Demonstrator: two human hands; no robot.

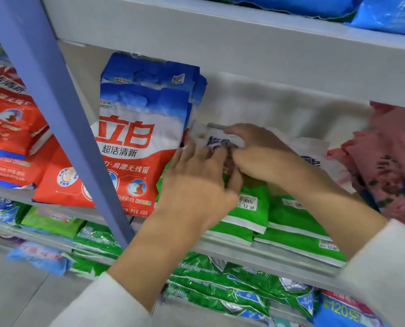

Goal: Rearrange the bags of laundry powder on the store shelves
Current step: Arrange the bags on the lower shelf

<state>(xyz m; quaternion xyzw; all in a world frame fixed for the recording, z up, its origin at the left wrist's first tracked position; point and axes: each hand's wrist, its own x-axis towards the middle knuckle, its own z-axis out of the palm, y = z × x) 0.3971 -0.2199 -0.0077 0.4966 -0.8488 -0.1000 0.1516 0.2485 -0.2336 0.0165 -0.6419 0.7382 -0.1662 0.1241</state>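
A green-and-white bag of laundry powder (pixel 248 208) lies flat on the middle shelf (pixel 263 253), on top of a stack. My left hand (pixel 196 182) and my right hand (pixel 260 156) both grip the bag's white upper part, fingers curled round it at the middle of the shelf. A second green-and-white stack (pixel 296 223) lies just right of it. A blue, white and red bag (pixel 140 128) stands upright to the left, touching the held bag's corner.
A blue upright post (pixel 62 109) crosses the left foreground. Red bags (pixel 10 119) fill the left bay. Pink flowered bags (pixel 390 156) lie at the right. Shiny green bags (pixel 220 286) fill the lower shelf. Blue bags (pixel 385 13) sit on the top shelf.
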